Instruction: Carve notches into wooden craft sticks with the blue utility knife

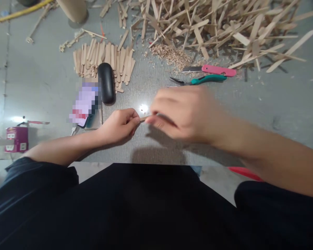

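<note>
A short piece of a wooden craft stick shows between my two hands, low over the table. My left hand pinches one end of it between thumb and fingers. At the stick's other end my right hand is closed, its thumb and index finger close together. Motion smears the right hand, and what lies inside its fingers is hidden. Just beyond the right hand lie green-handled pliers and a folding saw with a pink handle.
A loose heap of craft sticks fills the back right, with wood shavings before it. Shorter sticks lie at back left near a black case. A phone and a purple box are on the left.
</note>
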Demonstrator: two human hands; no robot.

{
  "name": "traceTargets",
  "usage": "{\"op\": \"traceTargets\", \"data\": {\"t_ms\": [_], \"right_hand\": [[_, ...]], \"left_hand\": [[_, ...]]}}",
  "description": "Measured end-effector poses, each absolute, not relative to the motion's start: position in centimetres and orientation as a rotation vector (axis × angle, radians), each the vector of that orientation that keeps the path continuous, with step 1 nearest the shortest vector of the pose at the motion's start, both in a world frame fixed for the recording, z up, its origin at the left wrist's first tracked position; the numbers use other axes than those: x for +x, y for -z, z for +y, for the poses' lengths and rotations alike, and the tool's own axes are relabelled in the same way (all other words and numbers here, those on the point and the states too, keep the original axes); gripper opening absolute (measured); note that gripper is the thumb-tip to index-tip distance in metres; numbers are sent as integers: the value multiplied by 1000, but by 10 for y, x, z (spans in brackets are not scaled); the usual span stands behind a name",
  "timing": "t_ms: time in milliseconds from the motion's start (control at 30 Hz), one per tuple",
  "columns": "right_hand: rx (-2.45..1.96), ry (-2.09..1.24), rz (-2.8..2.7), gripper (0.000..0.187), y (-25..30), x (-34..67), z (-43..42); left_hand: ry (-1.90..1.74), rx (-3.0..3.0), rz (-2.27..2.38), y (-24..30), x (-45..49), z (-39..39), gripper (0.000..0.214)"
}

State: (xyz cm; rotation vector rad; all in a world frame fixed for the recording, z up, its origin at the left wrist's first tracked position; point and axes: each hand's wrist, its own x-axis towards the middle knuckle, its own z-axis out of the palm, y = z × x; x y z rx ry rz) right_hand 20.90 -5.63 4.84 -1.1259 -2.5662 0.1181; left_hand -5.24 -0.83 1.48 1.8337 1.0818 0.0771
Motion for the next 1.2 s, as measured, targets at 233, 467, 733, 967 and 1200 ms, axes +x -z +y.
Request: {"op": "traceTargets", "data": {"t_ms": [233,467,733,967,1200], "right_hand": [[-1614,-43,-2565,52,2,247,-68],[-1602,-75,-2545,58,21,241,-78],[-1654,-392,-2692,52,0,217,-102],[-1834,-530,-2845,49,-18,203,-85],[-1837,-541,-2838,49,-21,199,-83]], "left_hand": [[-22,1771,1165,-20,-49,-8,30],[6,1794,1173,-22,-50,-9,32],[-29,1908,1133,-19,-50,-9,35],[-14,1943,1118,-20,-49,-8,31],[0,1937,1121,-21,-48,-8,32]]}}
